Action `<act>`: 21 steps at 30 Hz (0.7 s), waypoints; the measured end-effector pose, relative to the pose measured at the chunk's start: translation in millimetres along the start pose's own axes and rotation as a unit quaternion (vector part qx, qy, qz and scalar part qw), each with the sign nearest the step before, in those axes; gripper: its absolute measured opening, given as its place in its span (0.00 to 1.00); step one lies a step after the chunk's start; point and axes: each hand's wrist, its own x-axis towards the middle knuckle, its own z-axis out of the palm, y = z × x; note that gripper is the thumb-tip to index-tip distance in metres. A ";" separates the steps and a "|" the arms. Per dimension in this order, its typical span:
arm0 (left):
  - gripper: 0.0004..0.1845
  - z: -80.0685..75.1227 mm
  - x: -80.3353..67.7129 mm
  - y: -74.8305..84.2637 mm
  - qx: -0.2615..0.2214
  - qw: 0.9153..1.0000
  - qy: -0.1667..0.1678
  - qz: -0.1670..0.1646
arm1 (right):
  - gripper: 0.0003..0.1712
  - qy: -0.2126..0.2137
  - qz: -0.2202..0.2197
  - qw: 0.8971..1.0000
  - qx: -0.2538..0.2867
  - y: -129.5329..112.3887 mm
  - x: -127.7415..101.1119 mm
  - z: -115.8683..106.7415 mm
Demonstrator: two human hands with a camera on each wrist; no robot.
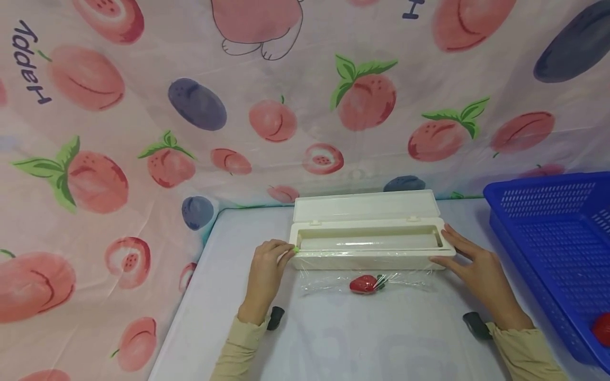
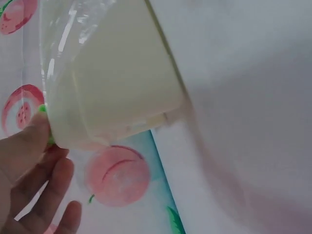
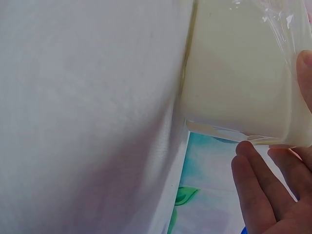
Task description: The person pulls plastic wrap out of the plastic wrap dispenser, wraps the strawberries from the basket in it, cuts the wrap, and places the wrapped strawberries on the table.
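A cream cling-film dispenser box lies across the white table, its lid folded back and the roll showing inside. A sheet of clear film hangs from its front over a red strawberry. My left hand pinches the small green slider at the box's left end. My right hand lies with straight fingers against the right end. The left wrist view shows the box end by my thumb. The right wrist view shows the other box end above my fingers.
A blue plastic basket stands at the right edge of the table, with a red item in its near corner. A fruit-print cloth hangs behind and to the left of the table.
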 end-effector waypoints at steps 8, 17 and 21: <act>0.18 -4.0 1.3 24.1 -0.016 0.999 -0.034 -0.031 | 0.41 0.000 0.006 1.000 0.000 1.7 -0.3 1.0; 0.15 11.7 -2.9 65.8 -0.049 0.997 -0.025 0.051 | 0.41 -0.002 0.005 1.000 -0.002 0.7 -0.3 0.5; 0.15 24.4 -8.8 80.1 -0.060 0.995 -0.049 0.055 | 0.41 -0.005 0.006 1.000 0.001 -0.4 -1.0 0.3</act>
